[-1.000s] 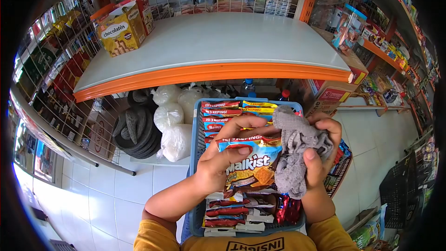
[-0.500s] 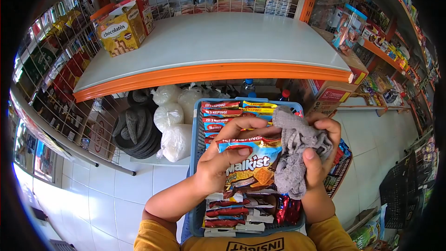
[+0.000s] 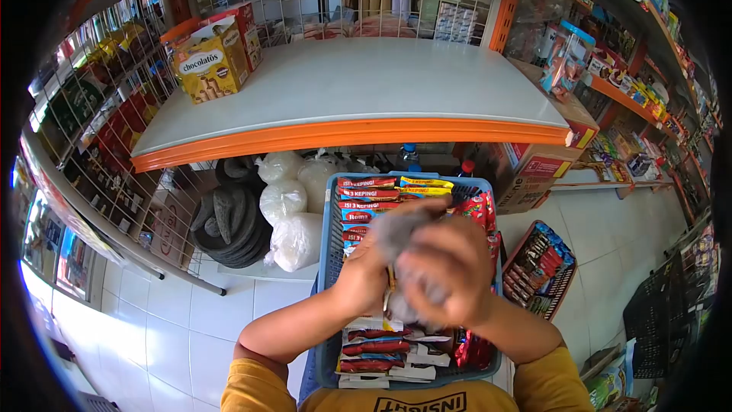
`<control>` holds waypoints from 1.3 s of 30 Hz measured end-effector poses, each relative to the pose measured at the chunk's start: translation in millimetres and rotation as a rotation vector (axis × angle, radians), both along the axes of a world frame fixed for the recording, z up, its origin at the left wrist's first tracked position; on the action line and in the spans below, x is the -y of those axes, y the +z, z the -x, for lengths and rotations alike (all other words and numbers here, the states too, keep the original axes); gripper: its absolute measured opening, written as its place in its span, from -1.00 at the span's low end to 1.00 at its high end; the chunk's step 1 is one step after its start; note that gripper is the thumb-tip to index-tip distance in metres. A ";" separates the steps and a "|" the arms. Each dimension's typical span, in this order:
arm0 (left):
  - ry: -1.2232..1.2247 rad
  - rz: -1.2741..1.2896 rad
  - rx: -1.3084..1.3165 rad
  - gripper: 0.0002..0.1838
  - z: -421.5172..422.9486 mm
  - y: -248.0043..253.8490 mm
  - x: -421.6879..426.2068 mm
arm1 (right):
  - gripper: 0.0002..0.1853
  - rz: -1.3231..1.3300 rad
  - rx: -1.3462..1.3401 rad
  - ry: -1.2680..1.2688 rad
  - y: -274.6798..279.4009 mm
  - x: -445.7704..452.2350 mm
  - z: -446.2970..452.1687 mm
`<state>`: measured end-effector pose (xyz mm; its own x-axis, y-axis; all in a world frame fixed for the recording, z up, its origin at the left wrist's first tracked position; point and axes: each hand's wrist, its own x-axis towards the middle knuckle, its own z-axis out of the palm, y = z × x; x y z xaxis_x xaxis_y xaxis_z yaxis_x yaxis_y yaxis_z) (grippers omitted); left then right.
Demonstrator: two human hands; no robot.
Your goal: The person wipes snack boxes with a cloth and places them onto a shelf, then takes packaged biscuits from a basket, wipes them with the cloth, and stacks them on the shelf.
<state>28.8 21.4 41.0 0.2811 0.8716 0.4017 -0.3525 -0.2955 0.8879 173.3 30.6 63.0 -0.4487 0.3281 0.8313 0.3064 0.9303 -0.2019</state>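
Observation:
Above a blue basket (image 3: 329,259) filled with snack packets, my two hands are together. My right hand (image 3: 454,271), blurred by motion, is wrapped round a grey cloth (image 3: 402,235). Just beside it, my left hand (image 3: 364,278) holds a snack packet (image 3: 390,290), mostly hidden behind the cloth and the fingers. Rows of red "ISI 3 KEPING!" packets (image 3: 367,194) stand in the basket's far left part, with yellow ones (image 3: 425,182) beside them.
A grey shelf (image 3: 351,84) with an orange edge spans the front and carries a chocolatos box (image 3: 210,70). Stone mortars (image 3: 225,225) and white bags (image 3: 293,240) lie below. A second basket (image 3: 540,268) is on the floor at right, near cartons (image 3: 534,175).
My right hand has moved left with the cloth, over the packet in my left hand, covering its printed front. The view has shifted slightly, showing more of the second basket.

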 end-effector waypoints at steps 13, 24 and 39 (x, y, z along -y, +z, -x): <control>0.066 -0.010 0.322 -0.39 -4.2 10.6 4.9 | -0.73 0.102 -0.125 -0.147 -7.7 -25.8 5.2; 0.050 0.112 0.390 -0.44 2.2 6.0 1.3 | -0.78 0.104 -0.036 -0.067 -11.2 -17.6 7.0; -0.164 -0.194 -0.288 -0.52 -1.9 19.6 15.4 | -0.62 0.876 -0.780 0.154 3.6 -50.0 -18.8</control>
